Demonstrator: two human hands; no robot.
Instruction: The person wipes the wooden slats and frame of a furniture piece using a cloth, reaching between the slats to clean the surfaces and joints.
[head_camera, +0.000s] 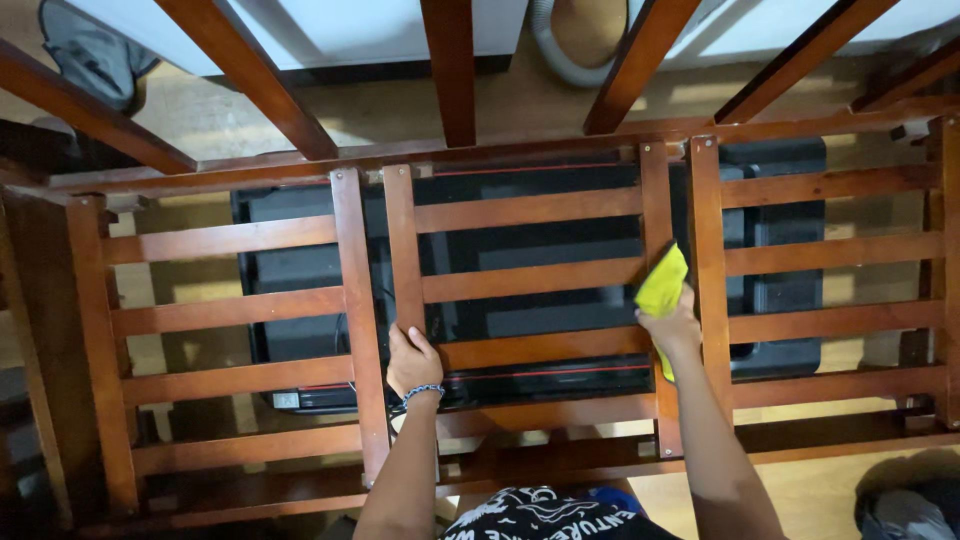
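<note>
A reddish-brown wooden slatted frame (530, 208) fills the view, with three panels of horizontal slats between upright posts. My left hand (412, 362) grips an upright post (404, 250) of the middle panel, fingers wrapped round it; a beaded bracelet sits on that wrist. My right hand (672, 325) holds a yellow cloth (662, 282) pressed against the upright post (657, 230) on the right of the middle panel. Part of the cloth hangs below the hand.
Under the slats lies a large black flat machine with a red line along its edge (560, 372). Slanted wooden back rails (450, 60) rise at the top. A grey hose (560, 55) and a white unit stand on the floor beyond. Dark fabric lies at the bottom right (905, 500).
</note>
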